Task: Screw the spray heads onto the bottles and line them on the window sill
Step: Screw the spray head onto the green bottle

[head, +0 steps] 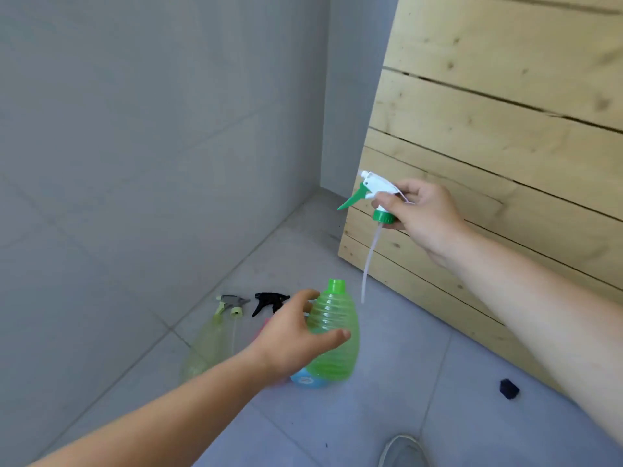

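Observation:
My left hand (293,335) grips a green ribbed bottle (333,345) with an open neck, held above the floor. My right hand (421,217) holds a white and green spray head (374,193) up and to the right of the bottle, its thin tube (369,261) hanging down beside the neck without entering it. On the floor behind lie a yellow-green bottle (205,345), a grey and yellow spray head (232,303) and a black spray head (269,301). A pink bottle is mostly hidden behind my left hand.
A wooden plank panel (488,146) leans at the right. Grey tiled walls (151,129) meet in the corner ahead. A small black object (509,388) lies on the tiled floor at the right. A shoe tip (403,451) shows at the bottom.

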`<state>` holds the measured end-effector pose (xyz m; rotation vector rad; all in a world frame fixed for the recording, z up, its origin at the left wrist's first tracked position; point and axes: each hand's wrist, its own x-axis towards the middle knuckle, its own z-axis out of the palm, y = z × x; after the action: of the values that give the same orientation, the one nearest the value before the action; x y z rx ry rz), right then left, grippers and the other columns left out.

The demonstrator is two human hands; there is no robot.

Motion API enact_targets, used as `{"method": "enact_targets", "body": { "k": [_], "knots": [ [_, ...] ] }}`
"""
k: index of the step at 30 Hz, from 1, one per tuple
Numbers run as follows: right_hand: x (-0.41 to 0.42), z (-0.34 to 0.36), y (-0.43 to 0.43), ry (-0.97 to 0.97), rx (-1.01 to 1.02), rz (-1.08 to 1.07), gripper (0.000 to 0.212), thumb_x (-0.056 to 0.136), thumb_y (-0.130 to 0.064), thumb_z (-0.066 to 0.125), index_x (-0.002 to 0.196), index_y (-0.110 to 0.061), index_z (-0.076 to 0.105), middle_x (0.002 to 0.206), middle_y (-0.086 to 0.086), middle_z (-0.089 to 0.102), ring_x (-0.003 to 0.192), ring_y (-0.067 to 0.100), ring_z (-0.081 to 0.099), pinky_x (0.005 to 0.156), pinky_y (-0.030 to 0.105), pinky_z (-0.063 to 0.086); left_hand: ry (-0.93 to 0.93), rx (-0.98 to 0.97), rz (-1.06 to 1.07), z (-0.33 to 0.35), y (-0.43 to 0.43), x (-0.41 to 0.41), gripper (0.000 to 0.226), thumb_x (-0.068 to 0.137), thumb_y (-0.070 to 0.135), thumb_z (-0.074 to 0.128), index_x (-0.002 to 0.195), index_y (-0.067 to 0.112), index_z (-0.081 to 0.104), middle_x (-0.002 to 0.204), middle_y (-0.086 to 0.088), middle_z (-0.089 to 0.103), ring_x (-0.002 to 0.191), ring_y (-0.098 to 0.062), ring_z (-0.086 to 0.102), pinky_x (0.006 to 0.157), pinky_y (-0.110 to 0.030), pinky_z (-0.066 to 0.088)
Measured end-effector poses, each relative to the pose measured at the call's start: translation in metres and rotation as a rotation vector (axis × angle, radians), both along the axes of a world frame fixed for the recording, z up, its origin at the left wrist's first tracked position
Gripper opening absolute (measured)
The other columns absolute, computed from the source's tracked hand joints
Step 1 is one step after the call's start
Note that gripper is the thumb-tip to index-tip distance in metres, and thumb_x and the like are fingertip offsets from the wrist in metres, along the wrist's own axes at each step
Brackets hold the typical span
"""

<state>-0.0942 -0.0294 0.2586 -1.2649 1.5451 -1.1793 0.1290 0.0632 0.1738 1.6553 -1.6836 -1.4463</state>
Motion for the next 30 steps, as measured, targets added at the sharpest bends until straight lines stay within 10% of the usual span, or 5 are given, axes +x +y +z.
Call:
{"method": "enact_targets", "body": {
  "k": [11, 21, 26, 30],
  "knots": [
    [0.085, 0.151, 0.066, -0.312, -0.252, 0.068, 0.015, 0.093, -0.013, 0.066, 0.105, -0.004, 0.067, 0.093, 0.012, 0.072, 0.082, 0.028, 0.072, 0.077, 0.036, 0.063, -0.237, -0.321, -0.084, 0.135, 0.074, 0.094, 0.081, 0.068, 0.053, 0.081, 0.139, 0.031, 0.05, 0.13, 0.009, 0.06, 0.121, -0.007, 0.058, 0.106, -0.026, 0.047],
    [0.13, 0.17, 0.11, -0.319, -0.28, 0.15, 0.022, 0.093, -0.012, 0.066, 0.11, 0.002, 0.066, 0.096, 0.015, 0.072, 0.085, 0.03, 0.072, 0.082, 0.04, 0.062, -0.131, -0.346, 0.054, 0.158, 0.12, 0.113, 0.058, 0.079, 0.039, 0.085, 0.125, 0.037, 0.05, 0.106, 0.02, 0.07, 0.1, 0.016, 0.062, 0.08, -0.006, 0.052],
    [0.146, 0.148, 0.125, -0.241, -0.105, 0.289, 0.013, 0.092, -0.01, 0.067, 0.103, -0.003, 0.067, 0.094, 0.013, 0.075, 0.091, 0.028, 0.07, 0.094, 0.052, 0.056, 0.013, -0.332, 0.089, 0.164, 0.119, 0.112, 0.061, 0.075, 0.041, 0.086, 0.128, 0.034, 0.056, 0.108, 0.011, 0.074, 0.096, 0.005, 0.071, 0.088, -0.03, 0.062],
    [0.152, 0.13, 0.137, -0.133, -0.051, 0.448, 0.012, 0.093, -0.011, 0.066, 0.103, -0.005, 0.066, 0.1, 0.016, 0.078, 0.086, 0.021, 0.07, 0.077, 0.033, 0.061, 0.164, -0.295, 0.101, 0.169, 0.116, 0.116, 0.06, 0.073, 0.034, 0.088, 0.126, 0.037, 0.06, 0.116, 0.004, 0.073, 0.107, -0.002, 0.069, 0.086, -0.024, 0.062]
  ]
}}
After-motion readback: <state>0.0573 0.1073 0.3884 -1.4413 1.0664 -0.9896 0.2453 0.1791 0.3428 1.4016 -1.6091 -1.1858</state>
